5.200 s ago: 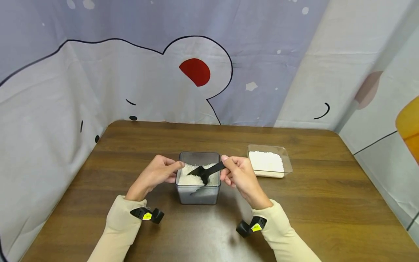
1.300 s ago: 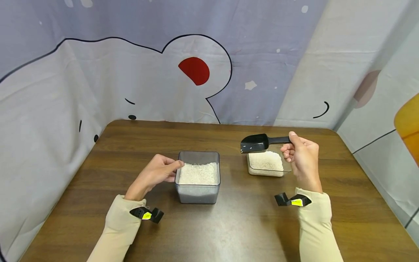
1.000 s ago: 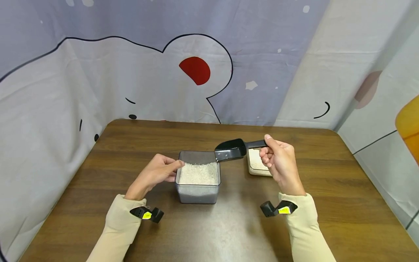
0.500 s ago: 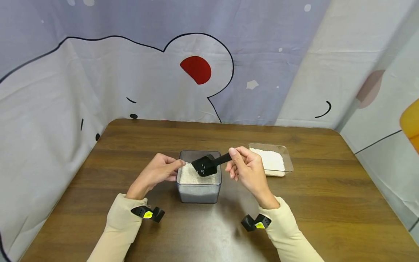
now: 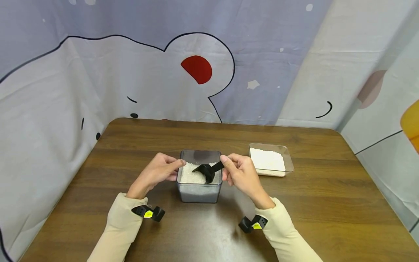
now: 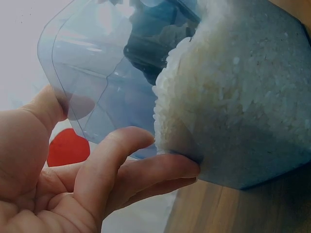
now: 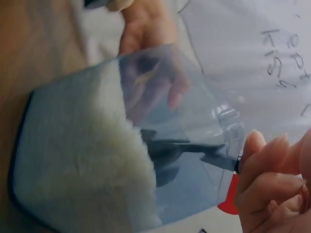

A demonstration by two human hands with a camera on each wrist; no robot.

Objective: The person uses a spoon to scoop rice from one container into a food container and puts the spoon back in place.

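Black scoop [image 5: 207,170] dips into the rice in the clear square container [image 5: 199,192] at frame centre, handle pinched by right hand [image 5: 241,174]. Left hand [image 5: 158,172] grips the container's left wall, fingers curled round it. Shallow tray of rice [image 5: 285,154] sits to the right on the wooden table [image 5: 327,203].

Your right hand [image 5: 239,173] has come back from the shallow tray [image 5: 286,158] on the right, where it held the black scoop [image 5: 207,171] up in the air a second ago. Half a second ago the scoop was above the rim of the grey container [image 5: 199,193]; now its bowl is lowered into the rice [image 5: 190,176], at the right side, with the handle pointing up to your fingers. The tray is again uncovered in the head view.
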